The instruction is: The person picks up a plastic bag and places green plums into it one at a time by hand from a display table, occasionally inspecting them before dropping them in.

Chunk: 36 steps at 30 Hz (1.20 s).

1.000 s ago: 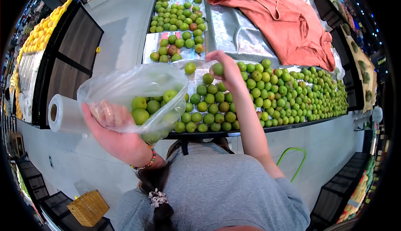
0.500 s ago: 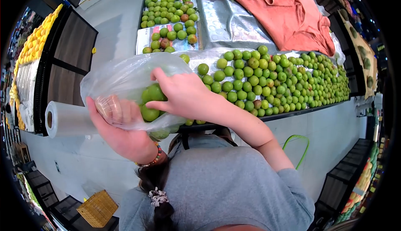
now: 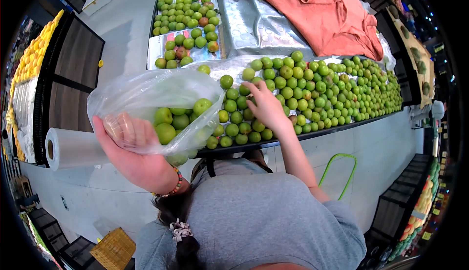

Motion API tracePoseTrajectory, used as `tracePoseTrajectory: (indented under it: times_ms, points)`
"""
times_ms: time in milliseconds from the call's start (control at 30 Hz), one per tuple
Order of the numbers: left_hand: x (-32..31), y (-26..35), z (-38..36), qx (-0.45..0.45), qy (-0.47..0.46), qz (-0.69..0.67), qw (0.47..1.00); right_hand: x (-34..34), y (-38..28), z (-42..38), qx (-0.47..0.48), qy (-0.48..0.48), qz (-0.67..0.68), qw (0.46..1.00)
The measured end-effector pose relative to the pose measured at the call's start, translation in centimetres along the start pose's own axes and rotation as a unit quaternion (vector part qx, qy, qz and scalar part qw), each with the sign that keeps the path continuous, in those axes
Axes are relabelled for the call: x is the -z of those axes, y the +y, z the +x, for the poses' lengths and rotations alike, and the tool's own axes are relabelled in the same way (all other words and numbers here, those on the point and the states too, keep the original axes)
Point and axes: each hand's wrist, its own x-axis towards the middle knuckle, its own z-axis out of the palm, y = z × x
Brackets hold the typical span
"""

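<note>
My left hand (image 3: 129, 145) is closed on the edge of a clear plastic bag (image 3: 141, 87), with its fingers inside the film. Several round green fruits (image 3: 166, 133) show in the bag, whose mouth faces the display. Over the near rows of loose green fruit (image 3: 295, 82) is my right hand (image 3: 267, 108), palm down. Its thumb and forefinger are apart, with the fingertips right at some of the fruits, and nothing shows gripped between them. A beaded bracelet circles my left wrist.
A roll of plastic bags (image 3: 73, 148) lies left of my left hand. More green fruit sits on a printed sheet (image 3: 154, 50) at the back left. A salmon-coloured cloth (image 3: 312, 21) covers part of the silvery liner (image 3: 254, 26). Yellow fruit (image 3: 36, 55) fills a stand at far left.
My right hand has come out of the bag's mouth and moved right, over the loose fruit. My left hand still holds the bag, and the fruits in it show more fully.
</note>
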Motion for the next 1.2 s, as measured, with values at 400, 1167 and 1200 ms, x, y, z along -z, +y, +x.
tracePoseTrajectory:
  times_ms: [400,1167,1200]
  points:
    - [-0.2,-0.6,0.1,0.001,0.025,0.012,1.000,-5.3,0.2,1.4,0.078,0.090,-0.048,0.992]
    - [0.7,-0.3,0.2,0.004,-0.009,-0.013,1.000,-2.3,-0.5,0.7,0.004,0.133,0.162,0.978]
    - [0.6,-0.3,0.1,0.002,0.000,-0.012,1.000,-1.7,-0.6,0.8,0.007,0.176,0.188,0.966]
